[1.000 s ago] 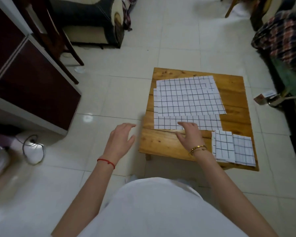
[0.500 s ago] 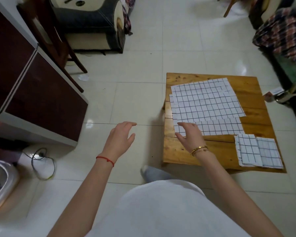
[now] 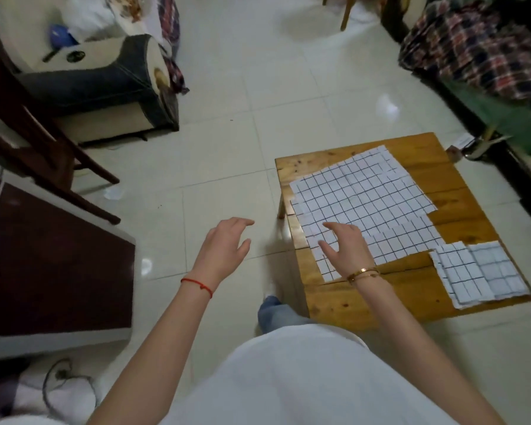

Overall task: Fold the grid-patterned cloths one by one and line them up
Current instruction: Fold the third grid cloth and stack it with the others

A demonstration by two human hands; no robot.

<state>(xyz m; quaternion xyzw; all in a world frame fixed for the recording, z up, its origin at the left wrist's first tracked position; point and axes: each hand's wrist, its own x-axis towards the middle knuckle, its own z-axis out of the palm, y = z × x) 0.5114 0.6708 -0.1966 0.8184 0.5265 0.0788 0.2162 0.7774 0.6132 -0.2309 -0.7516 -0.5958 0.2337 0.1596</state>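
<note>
Several flat white grid-patterned cloths lie stacked on a low wooden table. One cloth sticks out at the stack's near edge. Two folded cloths lie side by side at the table's near right corner. My right hand is over the near left part of the stack with fingers spread; contact with the cloth is unclear. Left of the table, my left hand hangs in the air over the floor, fingers relaxed, holding nothing.
A dark cabinet stands at left, a wooden chair and an armchair behind it. A plaid blanket covers a sofa at far right. A cable lies on the tiled floor. My foot is near the table's corner.
The view has swung left and tilted, so the table now sits at the right. My right hand has reached a little further onto the cloths. My left hand stays in the air.
</note>
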